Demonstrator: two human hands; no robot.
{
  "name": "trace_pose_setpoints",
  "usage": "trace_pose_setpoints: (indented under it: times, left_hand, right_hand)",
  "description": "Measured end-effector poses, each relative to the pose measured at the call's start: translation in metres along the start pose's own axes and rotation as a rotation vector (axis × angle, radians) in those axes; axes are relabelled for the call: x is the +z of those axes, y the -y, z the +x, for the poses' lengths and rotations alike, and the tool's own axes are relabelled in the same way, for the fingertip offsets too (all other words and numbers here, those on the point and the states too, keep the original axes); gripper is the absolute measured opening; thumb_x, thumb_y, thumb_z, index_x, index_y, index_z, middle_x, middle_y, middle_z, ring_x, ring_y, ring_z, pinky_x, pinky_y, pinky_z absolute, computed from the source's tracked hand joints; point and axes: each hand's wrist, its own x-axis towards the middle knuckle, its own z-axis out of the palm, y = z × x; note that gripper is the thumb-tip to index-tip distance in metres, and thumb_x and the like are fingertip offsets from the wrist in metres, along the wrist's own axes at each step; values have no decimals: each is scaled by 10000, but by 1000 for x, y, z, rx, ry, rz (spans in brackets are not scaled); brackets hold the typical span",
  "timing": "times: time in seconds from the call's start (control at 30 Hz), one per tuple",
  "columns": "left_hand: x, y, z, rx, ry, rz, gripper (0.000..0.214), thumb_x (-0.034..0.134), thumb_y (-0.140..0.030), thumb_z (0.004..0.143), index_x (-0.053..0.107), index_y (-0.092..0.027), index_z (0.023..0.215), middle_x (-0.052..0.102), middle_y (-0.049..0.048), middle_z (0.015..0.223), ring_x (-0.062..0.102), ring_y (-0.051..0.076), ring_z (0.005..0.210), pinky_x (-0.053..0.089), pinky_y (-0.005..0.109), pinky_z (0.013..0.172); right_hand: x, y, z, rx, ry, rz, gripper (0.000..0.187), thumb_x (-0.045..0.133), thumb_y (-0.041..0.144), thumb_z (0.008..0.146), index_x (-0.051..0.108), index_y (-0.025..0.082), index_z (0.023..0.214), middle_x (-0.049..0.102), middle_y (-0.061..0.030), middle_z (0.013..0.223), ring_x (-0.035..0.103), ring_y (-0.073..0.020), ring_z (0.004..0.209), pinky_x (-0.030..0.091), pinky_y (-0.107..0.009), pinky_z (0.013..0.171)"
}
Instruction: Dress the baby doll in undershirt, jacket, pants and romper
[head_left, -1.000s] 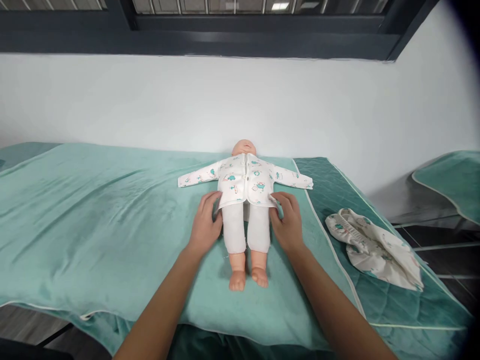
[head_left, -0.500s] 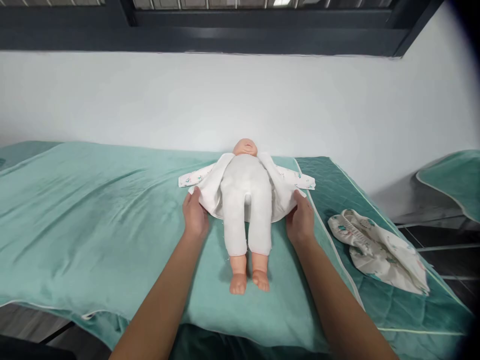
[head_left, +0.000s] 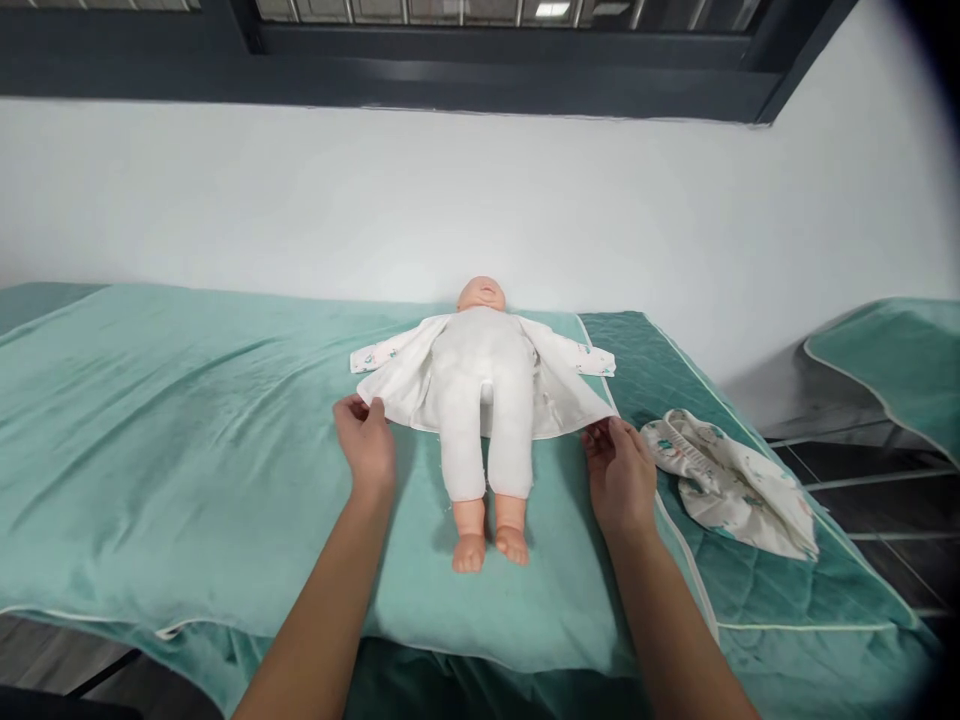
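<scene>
A baby doll (head_left: 487, 350) with a white cloth body lies on its back, feet toward me, on the green bedding. It is in a white baby jacket (head_left: 405, 395) that hangs open at the front, with printed sleeves stretched out to both sides. My left hand (head_left: 366, 445) has its fingers closed at the lower corner of the left front panel. At the lower corner of the opposite panel, my right hand (head_left: 621, 475) pinches the edge between thumb and fingers. Both panels are spread away from the doll's body.
Crumpled printed white baby clothing (head_left: 735, 485) lies to the right on the dark green quilted mat (head_left: 780, 590). The light green cover (head_left: 187, 450) stretches left. A white wall (head_left: 300, 200) rises behind, and a green-covered chair (head_left: 892, 360) is at far right.
My hands have moved apart, drawing the two jacket panels outward and flatter. The whole view has shifted slightly, while the doll lies in the same place.
</scene>
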Motion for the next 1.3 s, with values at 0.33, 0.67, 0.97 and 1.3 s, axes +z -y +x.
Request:
trace_pose_setpoints:
  times: [0.33, 0.67, 0.97, 1.3]
  left_hand:
    - [-8, -11, -19, 283, 171, 295, 190, 564, -147, 812, 555, -205, 993, 542, 20, 934, 537, 156, 853, 421, 295, 732]
    - [-22, -24, -46, 239, 736, 375, 122, 537, -276, 880, 601, -217, 965, 681, 47, 960, 627, 213, 909, 476, 381, 847]
    - [-19, -165, -73, 356, 1130, 63, 280, 660, -331, 860, 646, -247, 1126, 646, 61, 1252, 605, 232, 1177, 508, 360, 944]
    - [-46, -263, -53, 4, 1093, -304, 266, 730, -378, 841, 628, -138, 893, 577, 16, 790, 679, 224, 901, 534, 283, 710]
  right_hand:
    - [-69, 53, -20, -737, 238, -1122, 313, 583, 336, 890, 578, 206, 1175, 591, -133, 1240, 538, -294, 1202, 474, -484, 968]
    - [-90, 126, 26, -386, 426, -1776, 204, 579, 393, 844, 586, 218, 740, 627, -35, 726, 556, -208, 684, 361, -332, 622]
    - [66, 203, -66, 25, 1077, -868, 204, 720, 379, 807, 647, 197, 862, 622, 9, 726, 543, -127, 615, 378, -232, 517]
    - [140, 264, -104, -144, 1313, -783, 223, 815, 299, 747, 666, 150, 816, 602, 67, 715, 611, -72, 660, 421, -165, 583]
